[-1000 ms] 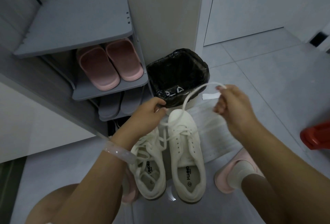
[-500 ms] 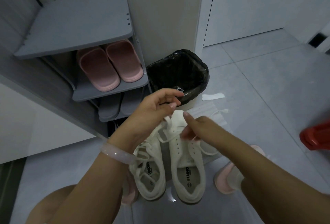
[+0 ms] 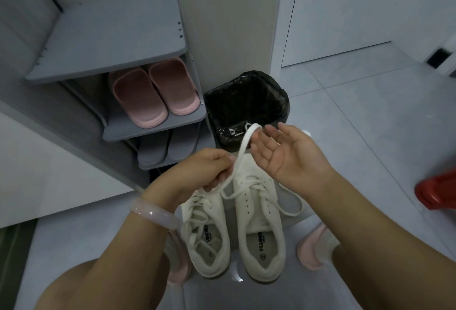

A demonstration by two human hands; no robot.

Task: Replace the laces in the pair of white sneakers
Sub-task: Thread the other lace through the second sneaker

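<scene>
Across the upper left of the frame stands the grey shoe rack, with pink slippers on its second shelf and grey slippers on the shelf below. Right of the rack, at upper centre, sits the bin, lined with a black bag. A red object shows at the right edge; what it is cannot be told.

At lower centre the pair of white sneakers stands side by side on the floor, toes toward the bin, heels toward you. The left-hand sneaker is laced, its lace lying loose over the tongue. The right-hand sneaker has its lace drawn up out of the upper eyelets, with a slack loop lying on the floor just right of the shoe.

Your right hand is above the toe of the right-hand sneaker, palm turned up, fingers straight and spread; the lace is looped over the fingers, and the grip is not closed on it. Your left hand, at centre, has its grip pinched on the same lace, just above the shoe's toe. A pale bangle sits on your left wrist. Your feet in pink slippers show at either side of the sneakers.
</scene>
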